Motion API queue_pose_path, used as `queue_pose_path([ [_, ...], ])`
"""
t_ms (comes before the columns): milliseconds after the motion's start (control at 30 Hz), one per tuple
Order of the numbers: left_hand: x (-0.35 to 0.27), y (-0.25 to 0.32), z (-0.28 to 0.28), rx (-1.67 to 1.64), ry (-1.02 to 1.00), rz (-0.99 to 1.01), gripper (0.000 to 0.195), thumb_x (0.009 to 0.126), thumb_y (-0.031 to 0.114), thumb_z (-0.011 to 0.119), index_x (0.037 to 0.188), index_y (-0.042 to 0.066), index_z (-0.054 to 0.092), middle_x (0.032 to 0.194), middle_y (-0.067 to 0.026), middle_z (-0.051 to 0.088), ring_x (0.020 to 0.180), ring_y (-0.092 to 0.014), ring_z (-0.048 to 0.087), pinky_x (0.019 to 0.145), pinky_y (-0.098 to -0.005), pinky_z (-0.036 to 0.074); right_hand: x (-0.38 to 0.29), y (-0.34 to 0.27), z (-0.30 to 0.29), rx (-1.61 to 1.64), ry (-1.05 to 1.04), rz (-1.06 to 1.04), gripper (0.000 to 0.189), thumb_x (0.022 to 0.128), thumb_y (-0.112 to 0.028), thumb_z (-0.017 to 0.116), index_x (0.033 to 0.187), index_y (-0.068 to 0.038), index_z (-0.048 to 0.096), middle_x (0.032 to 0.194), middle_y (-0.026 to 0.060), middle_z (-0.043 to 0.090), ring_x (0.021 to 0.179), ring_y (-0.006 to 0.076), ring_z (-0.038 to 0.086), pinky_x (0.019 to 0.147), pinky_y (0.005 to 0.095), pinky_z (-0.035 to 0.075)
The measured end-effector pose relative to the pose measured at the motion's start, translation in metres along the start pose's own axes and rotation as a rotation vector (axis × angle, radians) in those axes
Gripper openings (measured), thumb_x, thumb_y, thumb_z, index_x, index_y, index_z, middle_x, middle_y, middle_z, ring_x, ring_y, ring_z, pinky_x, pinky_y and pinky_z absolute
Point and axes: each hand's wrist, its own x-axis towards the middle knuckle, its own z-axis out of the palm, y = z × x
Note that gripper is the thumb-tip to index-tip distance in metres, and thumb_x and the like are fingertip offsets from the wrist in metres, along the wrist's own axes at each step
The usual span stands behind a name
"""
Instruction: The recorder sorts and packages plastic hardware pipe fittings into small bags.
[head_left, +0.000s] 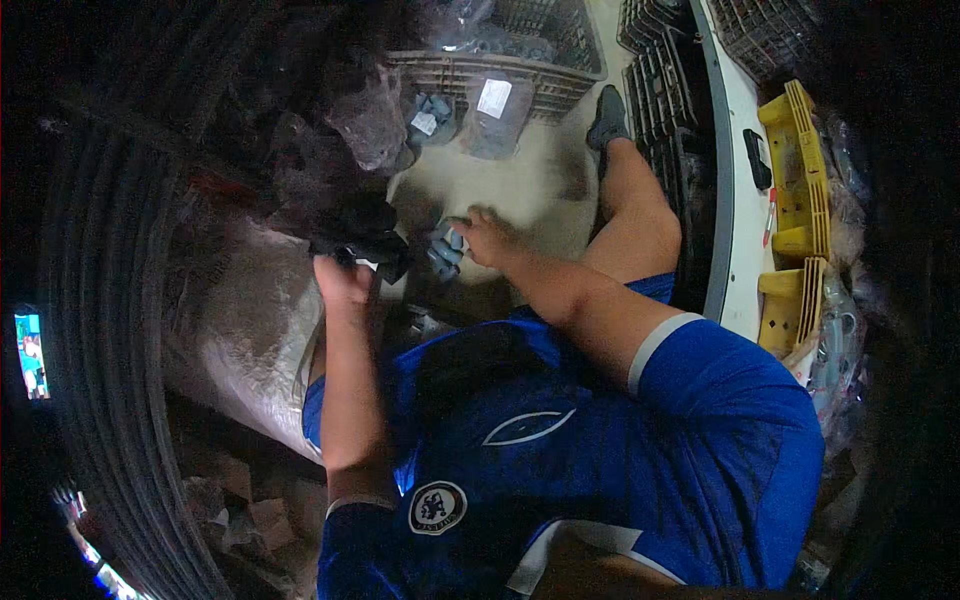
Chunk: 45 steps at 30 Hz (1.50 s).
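Observation:
My left hand (345, 279) is closed around part of a dark, crumpled plastic bag (367, 232), left of the middle of the view. A small white patch shows at the bag's lower edge. To its right, my right hand (484, 236) has its fingers on several small grey plastic pieces (445, 253), seemingly pipe fittings; whether they lie in a clear bag cannot be told. Farther off on the floor stand a bag of grey fittings (431, 116) with a white label and another clear bag (493, 124) with a label.
Black plastic crates (495, 82) stand at the top, with more stacked crates (660, 90) to the right. A white board (742, 225) bears a black device (757, 159), a red marker (770, 217) and yellow bins (799, 172). A large whitish sack (255, 330) lies at the left beside dark coiled pipes (112, 300).

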Motion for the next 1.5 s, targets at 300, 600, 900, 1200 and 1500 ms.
queue_pose_path([
  [300,0.004,0.000,-0.009,-0.251,-0.284,-0.016,0.055,0.096,0.044,0.052,0.137,0.006,0.054,0.138,-0.0122,0.056,0.125,-0.034,0.054,0.110,-0.0505,0.039,0.024,0.003,-0.007,-0.056,-0.057,-0.083,0.018,0.086,-0.010,0.060,0.102,-0.002,0.065,0.134,0.0173,0.049,0.125,0.0357,0.047,0.099,0.0449,0.047],
  [600,-0.004,0.001,-0.004,-0.258,-0.388,0.038,0.063,0.097,0.052,0.047,0.145,0.010,0.046,0.147,-0.0103,0.049,0.133,-0.035,0.046,0.115,-0.0512,0.032,0.039,-0.001,-0.144,0.758,0.131,-0.325,0.032,0.075,-0.014,0.082,0.095,-0.006,0.059,0.080,0.0049,0.064,0.073,0.0170,0.061,0.065,0.0325,0.048],
  [900,-0.020,-0.043,0.022,0.225,-0.054,-0.160,0.037,0.099,0.030,0.053,0.126,0.004,0.056,0.117,-0.0101,0.063,0.107,-0.025,0.062,0.092,-0.0397,0.052,-0.042,-0.055,-0.194,1.020,0.136,-0.364,0.025,0.086,-0.003,0.072,0.107,-0.004,0.057,0.090,0.0015,0.063,0.078,0.0096,0.061,0.067,0.0261,0.050],
  [1200,-0.006,-0.055,-0.003,0.940,0.189,0.223,0.015,0.091,0.013,0.051,0.082,0.004,0.058,0.072,-0.0046,0.056,0.061,-0.014,0.050,0.054,-0.0328,0.041,-0.034,-0.067,-0.174,0.929,0.253,-0.610,0.026,0.082,-0.006,0.071,0.106,-0.001,0.062,0.084,0.0107,0.062,0.072,0.0217,0.066,0.066,0.0336,0.053],
  [1500,-0.012,-0.074,0.009,1.331,0.102,0.573,0.014,0.087,0.008,0.059,0.094,-0.004,0.062,0.081,-0.0262,0.065,0.076,-0.044,0.065,0.066,-0.0470,0.050,-0.036,-0.072,-0.164,1.421,-0.198,-0.024,0.021,0.094,-0.018,0.065,0.092,-0.002,0.051,0.066,0.0083,0.060,0.050,0.0159,0.060,0.042,0.0293,0.047],
])
